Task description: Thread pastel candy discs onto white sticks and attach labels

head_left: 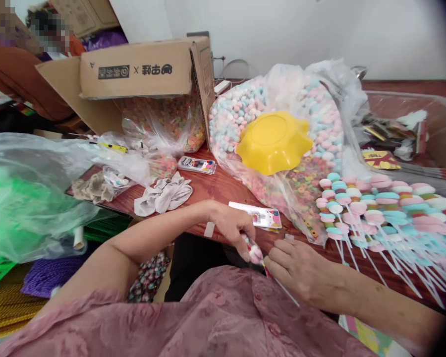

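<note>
Just above my lap, a marshmallow skewer [255, 255] in a printed clear wrapper lies between my hands. My left hand [232, 225] is closed around its marshmallow end. My right hand [299, 270] is closed at the lower end of the wrapper, and the white stick [288, 293] sticks out beneath it. The right fingertips are mostly hidden. Beyond my left hand, flat printed wrappers [262, 217] lie near the table edge. To the right of my right hand is a pile of unwrapped marshmallow skewers [382, 208] with white sticks.
A yellow scalloped bowl [275, 141] rests upside down on bags of marshmallows [226, 121] and ring candies [312, 198]. An open cardboard box [137, 72] holds more rings. Pale gloves [163, 193] lie at left; a clear bin [436, 124] stands right. Another person [26, 79] sits far left.
</note>
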A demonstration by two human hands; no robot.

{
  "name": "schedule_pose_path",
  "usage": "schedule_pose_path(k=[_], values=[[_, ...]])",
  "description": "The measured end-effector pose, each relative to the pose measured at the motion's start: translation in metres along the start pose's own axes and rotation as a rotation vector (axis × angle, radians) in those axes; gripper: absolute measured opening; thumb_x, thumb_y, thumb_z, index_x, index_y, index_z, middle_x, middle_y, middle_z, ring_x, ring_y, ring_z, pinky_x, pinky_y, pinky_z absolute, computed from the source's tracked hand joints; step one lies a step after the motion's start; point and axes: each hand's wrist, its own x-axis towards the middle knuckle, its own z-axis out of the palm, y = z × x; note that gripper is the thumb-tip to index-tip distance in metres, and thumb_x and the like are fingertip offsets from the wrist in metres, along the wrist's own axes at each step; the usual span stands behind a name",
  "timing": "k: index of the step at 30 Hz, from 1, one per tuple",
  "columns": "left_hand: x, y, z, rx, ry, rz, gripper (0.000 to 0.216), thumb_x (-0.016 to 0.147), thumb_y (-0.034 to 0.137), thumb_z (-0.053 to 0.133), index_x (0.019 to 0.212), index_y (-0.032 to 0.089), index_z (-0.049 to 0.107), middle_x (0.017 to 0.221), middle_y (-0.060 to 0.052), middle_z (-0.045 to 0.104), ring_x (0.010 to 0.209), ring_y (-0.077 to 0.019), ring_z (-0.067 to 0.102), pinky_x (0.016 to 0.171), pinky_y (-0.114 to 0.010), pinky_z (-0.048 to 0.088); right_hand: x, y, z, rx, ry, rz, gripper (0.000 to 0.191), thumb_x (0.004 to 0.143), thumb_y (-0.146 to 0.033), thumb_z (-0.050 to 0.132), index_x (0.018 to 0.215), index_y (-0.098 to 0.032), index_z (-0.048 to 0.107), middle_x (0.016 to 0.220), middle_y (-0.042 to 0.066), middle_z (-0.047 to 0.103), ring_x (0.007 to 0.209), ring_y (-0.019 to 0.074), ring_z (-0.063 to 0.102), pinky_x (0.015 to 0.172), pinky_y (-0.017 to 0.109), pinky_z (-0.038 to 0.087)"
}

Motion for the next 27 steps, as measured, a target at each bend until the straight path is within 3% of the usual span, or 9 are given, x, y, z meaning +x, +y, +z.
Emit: schedule_pose_path(k=[4,7,9,12,16,18,22,25,27], values=[[-0.018,0.049,0.021,0.774,0.735,-0.069,0.014,0.085,0.017,0.058,0.094,0.015,0.069,0.09,-0.011,0.066,0.086,-0.024,0.06,0.076,-0.036,0.047,0.004,0.035,0.008,0.097,0.145,0.361,0.026,0.089,-0.009,0.042,0.077,-0.015,0.064,0.07,0.006,0.063,0.063,0.0159,0.052,0.059,0.029,0.038],[-0.005,0.048,0.052,1.021,0.741,0.12,0.017,0.089,0.017,0.05,0.094,0.015,0.066,0.099,-0.013,0.062,0.091,-0.0254,0.057,0.076,-0.039,0.048,0.017,0.055,-0.008,0.449,0.322,0.671,0.028,0.089,-0.02,0.048,0.065,-0.018,0.063,0.06,0.0,0.059,0.058,0.0124,0.051,0.057,0.025,0.038],[0.011,0.026,0.058,0.91,0.74,0.098,0.012,0.088,0.018,0.054,0.088,0.015,0.065,0.102,-0.012,0.061,0.094,-0.0253,0.056,0.079,-0.04,0.049,0.028,0.053,-0.019,0.73,0.423,0.805,0.023,0.086,-0.024,0.055,0.066,-0.018,0.066,0.059,-0.002,0.059,0.056,0.0113,0.052,0.053,0.023,0.038],[0.028,-0.007,0.044,0.399,0.962,0.093,0.018,0.089,0.023,0.056,0.102,0.016,0.065,0.096,-0.009,0.063,0.088,-0.0202,0.058,0.079,-0.036,0.051,0.041,0.039,-0.02,0.998,0.428,0.803,0.023,0.083,-0.027,0.058,0.066,-0.017,0.069,0.056,-0.001,0.06,0.05,0.0105,0.051,0.048,0.022,0.038],[0.028,-0.017,0.027,0.025,1.241,0.367,0.034,0.089,0.041,0.061,0.115,0.021,0.065,0.119,-0.011,0.06,0.115,-0.0234,0.054,0.102,-0.04,0.042,0.044,0.033,-0.005,0.905,0.452,0.776,0.032,0.087,-0.027,0.052,0.062,-0.016,0.068,0.057,0.0,0.06,0.052,0.0118,0.055,0.052,0.023,0.041],[0.027,-0.015,0.031,-0.099,1.351,0.374,0.063,0.077,0.051,0.072,0.132,0.024,0.055,0.14,-0.013,0.048,0.134,-0.0288,0.039,0.112,-0.047,0.031,0.043,0.036,-0.001,0.722,0.534,0.746,0.025,0.087,-0.023,0.054,0.069,-0.016,0.069,0.065,0.001,0.064,0.062,0.0148,0.06,0.06,0.026,0.045],[0.022,-0.018,0.048,-0.682,1.259,0.414,0.09,0.076,0.054,0.073,0.15,0.03,0.028,0.145,-0.014,0.044,0.131,-0.0252,0.046,0.106,-0.042,0.039,0.049,0.035,0.008,0.142,0.743,0.448,0.019,0.087,-0.011,0.052,0.086,-0.02,0.069,0.076,0.005,0.07,0.071,0.0171,0.063,0.071,0.031,0.049],[0.005,-0.021,0.062,-0.872,0.889,0.339,0.06,0.082,0.04,0.069,0.135,0.021,0.051,0.109,-0.01,0.065,0.094,-0.0187,0.065,0.086,-0.034,0.051,0.057,0.031,0.02,0.022,0.825,0.381,0.023,0.086,-0.008,0.049,0.091,-0.019,0.068,0.077,0.006,0.07,0.069,0.0167,0.061,0.068,0.031,0.048],[-0.009,-0.024,0.072,-0.733,0.856,0.222,0.038,0.086,0.033,0.063,0.12,0.015,0.061,0.089,-0.006,0.067,0.078,-0.0163,0.065,0.078,-0.031,0.052,0.061,0.028,0.03,0.156,0.833,0.464,0.02,0.086,-0.012,0.05,0.082,-0.019,0.069,0.071,0.005,0.067,0.065,0.0166,0.059,0.064,0.03,0.046]])
